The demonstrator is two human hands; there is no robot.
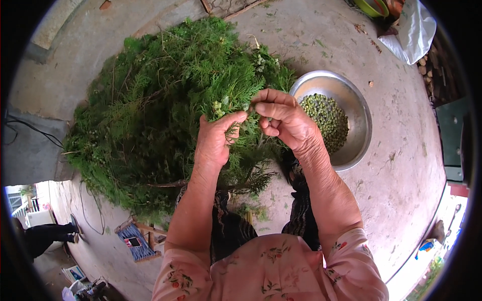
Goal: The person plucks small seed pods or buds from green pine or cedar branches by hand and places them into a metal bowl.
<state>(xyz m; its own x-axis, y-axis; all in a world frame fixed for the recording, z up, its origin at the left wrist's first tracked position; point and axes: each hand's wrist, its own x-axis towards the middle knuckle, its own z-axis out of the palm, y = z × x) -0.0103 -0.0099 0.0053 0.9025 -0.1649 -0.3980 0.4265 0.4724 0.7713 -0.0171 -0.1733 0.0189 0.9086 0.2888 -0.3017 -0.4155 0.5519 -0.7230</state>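
A large heap of green evergreen branches (150, 100) lies before me, reaching from the far left to the middle. My left hand (215, 139) is closed on a leafy evergreen sprig (236, 90) at the heap's near right side; pale green cones (218, 108) show on it above the thumb. My right hand (293, 123) pinches at the same sprig with thumb and forefinger. A small green cone shows between its curled fingers. Just right of that hand sits a round metal basin (365, 118), partly filled with small green cones (326, 118).
Concrete floor with scattered leaf bits surrounds the heap. At the far right are a white plastic sack (417, 32), a green basin (372, 7) and stacked firewood (442, 75). A blue woven stool (134, 242) stands at lower left, near another person's legs (50, 235). A black cable (35, 125) runs at left.
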